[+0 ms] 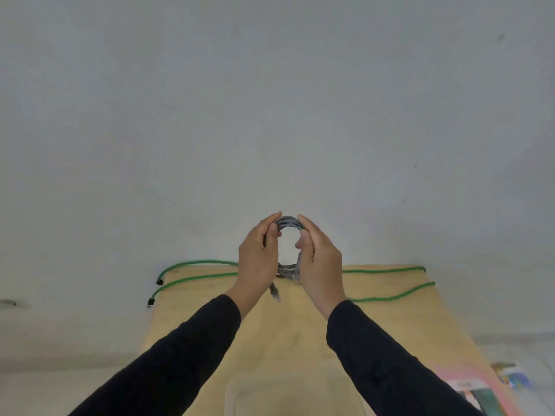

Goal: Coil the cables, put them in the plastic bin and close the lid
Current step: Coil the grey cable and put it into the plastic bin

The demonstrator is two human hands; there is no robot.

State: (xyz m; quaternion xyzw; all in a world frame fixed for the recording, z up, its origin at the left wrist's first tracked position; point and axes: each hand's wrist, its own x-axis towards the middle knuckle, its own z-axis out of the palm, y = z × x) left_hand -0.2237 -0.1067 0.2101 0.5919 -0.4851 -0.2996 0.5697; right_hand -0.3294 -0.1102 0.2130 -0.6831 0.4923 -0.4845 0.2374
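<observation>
A grey cable (pixel 288 222) is wound into a small upright coil, held in the air above the wooden table (pixel 300 331). My left hand (pixel 259 257) grips the coil's left side and my right hand (pixel 319 259) grips its right side. One grey plug end (pixel 274 292) dangles below my left hand. A long green cable (pixel 387 298) lies uncoiled across the table's far end, its two black plugs (pixel 154 292) hanging off the left edge. A clear plastic bin (pixel 288 394) shows faintly at the bottom between my forearms.
A plain grey wall fills the view behind the table. Colourful printed packaging (pixel 480 391) lies at the table's near right corner. The floor shows to the left and right of the table.
</observation>
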